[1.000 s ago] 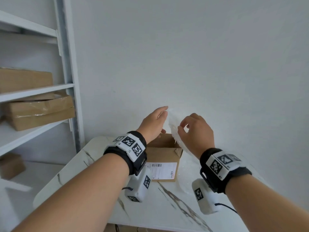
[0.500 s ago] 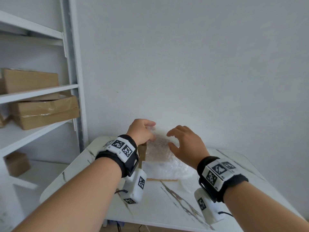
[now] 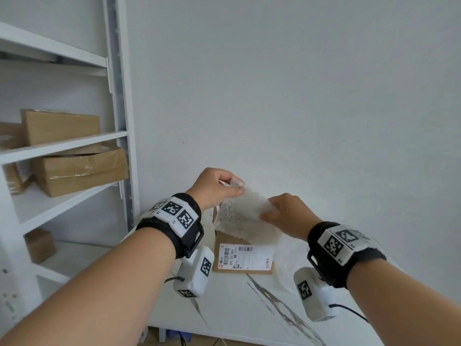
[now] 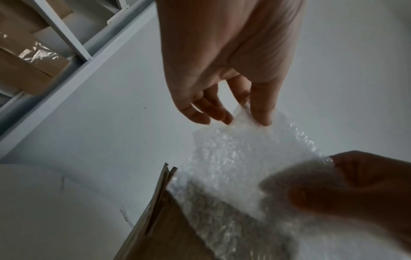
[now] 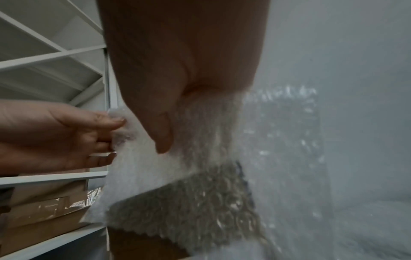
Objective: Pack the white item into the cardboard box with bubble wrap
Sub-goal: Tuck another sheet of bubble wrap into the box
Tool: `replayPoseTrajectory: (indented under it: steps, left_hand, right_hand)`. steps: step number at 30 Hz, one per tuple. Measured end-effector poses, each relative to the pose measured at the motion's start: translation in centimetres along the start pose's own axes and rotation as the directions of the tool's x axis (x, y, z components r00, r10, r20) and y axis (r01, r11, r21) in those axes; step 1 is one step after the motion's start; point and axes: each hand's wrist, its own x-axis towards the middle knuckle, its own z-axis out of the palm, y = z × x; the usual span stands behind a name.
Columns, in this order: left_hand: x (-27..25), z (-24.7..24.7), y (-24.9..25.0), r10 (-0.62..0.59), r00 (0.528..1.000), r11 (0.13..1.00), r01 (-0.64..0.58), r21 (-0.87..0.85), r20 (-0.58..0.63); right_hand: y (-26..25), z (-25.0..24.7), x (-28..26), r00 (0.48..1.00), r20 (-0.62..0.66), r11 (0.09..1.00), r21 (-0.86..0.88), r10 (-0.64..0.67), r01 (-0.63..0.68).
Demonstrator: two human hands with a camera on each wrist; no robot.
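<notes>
While the left hand (image 3: 214, 188) pinches the upper corner of the bubble wrap (image 3: 243, 216) between thumb and fingertips, the sheet hangs over the open cardboard box (image 3: 243, 267) on the table (image 3: 237, 308). The right hand (image 3: 289, 216) pinches the opposite edge. Keeping the sheet taut and lowering both corners evenly should line the box well. The white item is perhaps inside the wrap; I cannot tell. The box label (image 3: 245, 255) reads "800 205 N06".

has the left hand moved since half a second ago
Yes. The left hand has risen: it was level with the cardboard box's top, and now it pinches the bubble wrap above the cardboard box.
</notes>
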Motion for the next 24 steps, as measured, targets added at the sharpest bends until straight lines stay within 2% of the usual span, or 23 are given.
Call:
replayPoseTrajectory:
  steps: [2, 4, 6, 9, 10, 12, 16, 18, 21, 24]
  left_hand:
    - [0.2, -0.3, 0.0, -0.004, 0.996, 1.0, 0.005, 0.012, -0.093]
    - [0.4, -0.6, -0.2, -0.084, 0.989, 0.993, 0.073, -0.089, -0.125]
    - [0.6, -0.6, -0.5, -0.182, 0.983, 0.959, 0.171, -0.226, -0.031]
    - [0.3, 0.1, -0.7, -0.229, 0.945, 0.88, 0.304, -0.366, 0.235]
    - [0.1, 0.4, -0.6, -0.215, 0.937, 0.868, 0.313, -0.387, 0.276]
    - [0.0, 1.1, -0.5, -0.208, 0.943, 0.85, 0.305, -0.43, 0.259]
    - [0.4, 1.0, -0.6, -0.211, 0.963, 0.88, 0.262, -0.396, 0.168]
    - [0.4, 0.6, -1.0, -0.23, 0.957, 0.874, 0.282, -0.396, 0.174]
    - [0.1, 0.4, -1.8, -0.223, 0.945, 0.851, 0.309, -0.424, 0.24]
    - [-0.4, 0.4, -2.3, -0.231, 0.931, 0.774, 0.352, -0.526, 0.284]
  right_hand:
    - [-0.1, -0.5, 0.2, 0.994, -0.112, 0.998, 0.059, 0.017, -0.01]
    - [-0.2, -1.5, 0.6, 0.978, -0.204, 0.937, 0.348, 0.054, 0.02]
    - [-0.5, -2.6, 0.8, 0.975, -0.193, 0.741, 0.669, 0.107, 0.051]
    - [-1.2, -3.6, 0.8, 0.985, -0.127, 0.492, 0.869, 0.114, 0.055]
    - [-1.4, -3.6, 0.7, 0.988, -0.109, 0.441, 0.896, 0.111, 0.05]
    - [-1.5, -3.3, 0.5, 0.992, -0.07, 0.408, 0.913, 0.102, 0.023]
    - [-0.7, -2.5, 0.3, 0.989, 0.01, 0.524, 0.847, 0.15, -0.088]
    - [0.0, -2.1, 0.1, 0.985, 0.089, 0.531, 0.833, 0.148, -0.155]
    - [1.0, -1.8, -0.3, 0.979, 0.17, 0.434, 0.878, 0.109, -0.2]
    - [1.5, -1.6, -0.2, 0.978, 0.201, 0.301, 0.931, 0.051, -0.207]
